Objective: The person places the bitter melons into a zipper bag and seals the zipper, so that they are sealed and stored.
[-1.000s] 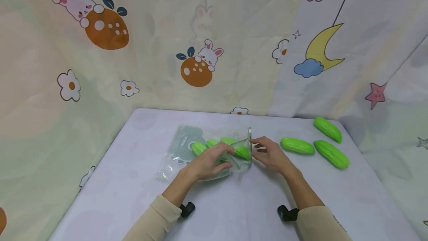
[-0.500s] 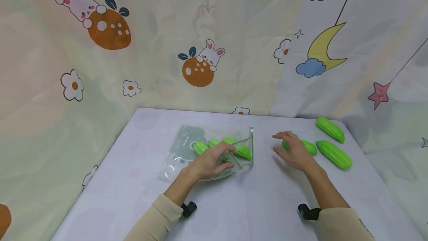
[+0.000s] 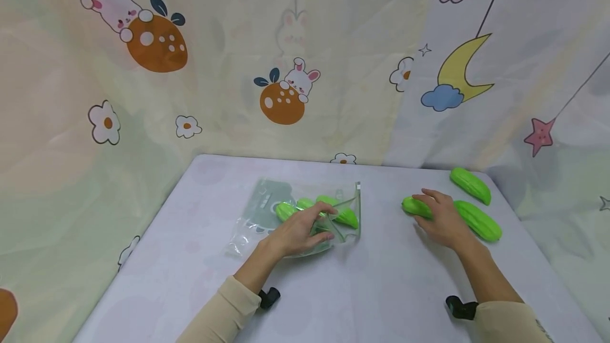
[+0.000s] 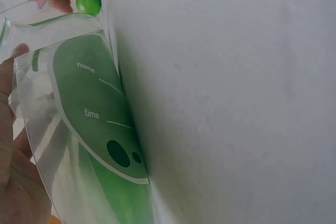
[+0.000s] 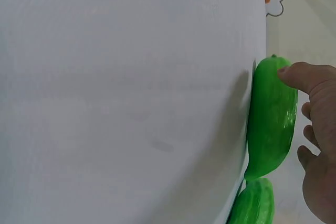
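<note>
A clear zip bag [image 3: 248, 232] with a green printed panel lies on the table, several bright green cucumbers [image 3: 347, 218] inside it. My left hand [image 3: 300, 229] grips the bag near its mouth, which gapes toward the right. In the left wrist view the panel [image 4: 94, 93] reads "name" and "time", and the fingers show through and beside the film. To the right, my right hand [image 3: 443, 218] straddles a loose cucumber [image 3: 413, 206], fingers on its far side and thumb on its near side. The right wrist view has the thumb against one end of this cucumber [image 5: 270, 121].
Two more loose cucumbers lie past the right hand, one [image 3: 478, 221] close beside it and one [image 3: 471, 185] near the back right corner. A white table [image 3: 371, 285] carries everything. Behind it hangs a cloth [image 3: 352, 105] with cartoon prints.
My right hand has left the bag's open edge and moved right to the closest loose cucumber, its fingers now around it. My left hand stays at the bag.
</note>
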The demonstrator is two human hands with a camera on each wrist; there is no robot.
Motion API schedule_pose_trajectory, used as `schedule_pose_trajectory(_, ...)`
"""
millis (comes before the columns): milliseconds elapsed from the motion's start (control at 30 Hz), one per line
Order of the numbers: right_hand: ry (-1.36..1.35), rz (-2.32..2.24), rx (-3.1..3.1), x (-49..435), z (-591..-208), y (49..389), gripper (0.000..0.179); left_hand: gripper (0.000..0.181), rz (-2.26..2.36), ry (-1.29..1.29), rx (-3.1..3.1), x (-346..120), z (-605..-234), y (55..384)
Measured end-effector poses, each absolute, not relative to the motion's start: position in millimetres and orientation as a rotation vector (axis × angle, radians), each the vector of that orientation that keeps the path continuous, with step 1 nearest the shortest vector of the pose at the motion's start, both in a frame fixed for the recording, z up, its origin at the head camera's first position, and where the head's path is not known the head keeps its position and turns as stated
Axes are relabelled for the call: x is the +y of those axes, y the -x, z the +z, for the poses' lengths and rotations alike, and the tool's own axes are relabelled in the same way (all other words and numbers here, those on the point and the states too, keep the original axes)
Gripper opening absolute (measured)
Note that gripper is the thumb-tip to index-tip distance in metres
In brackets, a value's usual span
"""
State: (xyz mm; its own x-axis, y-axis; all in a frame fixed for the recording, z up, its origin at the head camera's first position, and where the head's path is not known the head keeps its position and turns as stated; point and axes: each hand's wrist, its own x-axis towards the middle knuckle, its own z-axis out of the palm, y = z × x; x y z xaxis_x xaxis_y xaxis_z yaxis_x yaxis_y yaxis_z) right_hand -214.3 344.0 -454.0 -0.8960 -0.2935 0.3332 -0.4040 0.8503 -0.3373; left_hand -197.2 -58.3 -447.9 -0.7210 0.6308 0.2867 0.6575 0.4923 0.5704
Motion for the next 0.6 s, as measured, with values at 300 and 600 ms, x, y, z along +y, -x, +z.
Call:
schedule_pose_trajectory(300,-0.491,0.551,-2.842,359.9,-456.2,211.2,0.061,0.056,-1.019,1.142,-2.707,-57.7,-447.7,196.7)
schedule_pose_trajectory(600,-0.505,0.544,-2.83,367.6,-456.4,209.8,0.058,0.049,-0.981,1.227,-2.605,-58.2,-448.7,200.2)
